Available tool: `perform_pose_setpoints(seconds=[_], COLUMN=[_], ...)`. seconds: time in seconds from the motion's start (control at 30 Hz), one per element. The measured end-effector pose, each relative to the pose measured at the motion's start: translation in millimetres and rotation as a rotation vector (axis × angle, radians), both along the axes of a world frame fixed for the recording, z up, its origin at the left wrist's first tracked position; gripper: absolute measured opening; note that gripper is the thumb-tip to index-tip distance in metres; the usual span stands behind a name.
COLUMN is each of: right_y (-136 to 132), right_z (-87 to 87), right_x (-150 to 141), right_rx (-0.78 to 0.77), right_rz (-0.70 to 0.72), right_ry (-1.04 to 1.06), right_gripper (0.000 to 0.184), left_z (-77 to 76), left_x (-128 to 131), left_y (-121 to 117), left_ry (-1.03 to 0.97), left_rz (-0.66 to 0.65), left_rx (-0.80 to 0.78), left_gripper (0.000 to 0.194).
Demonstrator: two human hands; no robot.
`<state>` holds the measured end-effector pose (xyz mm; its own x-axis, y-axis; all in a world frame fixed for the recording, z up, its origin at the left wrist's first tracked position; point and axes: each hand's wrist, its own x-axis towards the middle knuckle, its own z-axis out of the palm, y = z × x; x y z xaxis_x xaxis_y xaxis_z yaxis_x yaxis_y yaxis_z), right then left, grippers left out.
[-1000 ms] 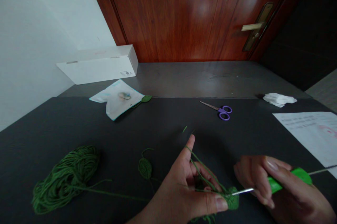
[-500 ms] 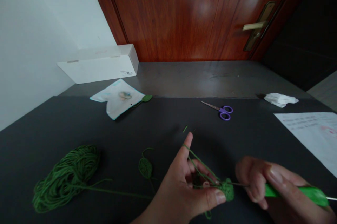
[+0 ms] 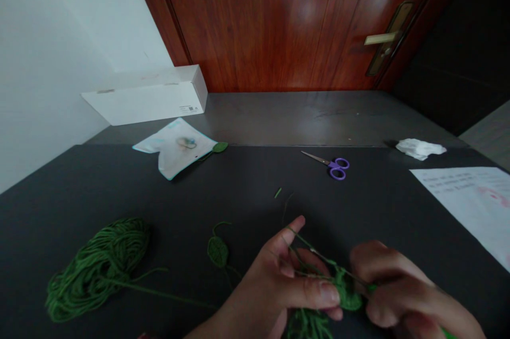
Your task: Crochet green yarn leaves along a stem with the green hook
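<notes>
My left hand (image 3: 295,280) pinches a small green crochet piece (image 3: 347,292) between thumb and fingers. Its raised index finger carries a taut strand of green yarn (image 3: 305,242). My right hand (image 3: 398,288), slightly blurred, grips a crochet hook whose green handle (image 3: 371,289) is mostly hidden by the fingers. The hook's thin shaft reaches toward the crochet piece, close to my left fingertips. More green yarn (image 3: 306,324) hangs in loops beneath my left hand. A finished-looking green crochet leaf (image 3: 218,252) lies on the table to the left of that hand.
A green yarn skein (image 3: 99,270) lies at left. Purple-handled scissors (image 3: 337,167) and a yarn snippet (image 3: 278,193) rest ahead. Farther back are a plastic bag (image 3: 181,150), another leaf (image 3: 220,147) and a white box (image 3: 155,100). At right lie a printed sheet (image 3: 470,195) and crumpled tissue (image 3: 420,148).
My right hand has rolled over and come nearer my left, covering more of the hook's handle. The left index finger has dipped and tilted right. More yarn loops show below the left hand.
</notes>
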<state>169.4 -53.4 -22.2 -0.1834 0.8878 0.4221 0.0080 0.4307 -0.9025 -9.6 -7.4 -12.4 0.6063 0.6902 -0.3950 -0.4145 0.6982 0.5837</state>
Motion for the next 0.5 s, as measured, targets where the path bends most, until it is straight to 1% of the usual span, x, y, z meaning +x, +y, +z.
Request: perform_pose_setpoints(seconds=[0.07, 0.1, 0.17, 0.23, 0.3, 0.37, 0.43, 0.5], right_y=[6, 8, 13, 15, 17, 18, 20, 21], right_z=[1.6, 3.0, 6.0, 8.1, 8.9, 9.5, 10.9, 13.0], right_x=[-1, -4, -9, -11, -10, -7, -4, 0], right_rx=[-0.331, -0.455, -0.659, -0.779, -0.844, -0.878, -0.867, -0.799], right_rz=[0.04, 0.06, 0.103, 0.152, 0.205, 0.238, 0.228, 0.185], right_ry=[0.359, 0.476, 0.605, 0.684, 0.74, 0.778, 0.776, 0.716], right_gripper=[0.036, 0.04, 0.043, 0.044, 0.044, 0.044, 0.043, 0.042], left_z=[-0.5, -0.7, -1.2, -1.5, -1.2, -0.1, 2.0, 4.5], left_x=[-1, -1, -1, -1, 0, 1, 2, 2], left_y=[1, 1, 1, 0, -1, -1, -2, -2], left_ry=[-0.011, -0.013, -0.021, -0.032, -0.046, -0.054, -0.049, -0.027], left_rz=[0.009, 0.015, 0.023, 0.015, 0.008, 0.009, 0.01, 0.011], left_rx=[-0.019, -0.022, -0.017, -0.009, -0.012, -0.025, -0.039, -0.047], left_gripper=[0.116, 0.114, 0.112, 0.11, 0.111, 0.112, 0.113, 0.114])
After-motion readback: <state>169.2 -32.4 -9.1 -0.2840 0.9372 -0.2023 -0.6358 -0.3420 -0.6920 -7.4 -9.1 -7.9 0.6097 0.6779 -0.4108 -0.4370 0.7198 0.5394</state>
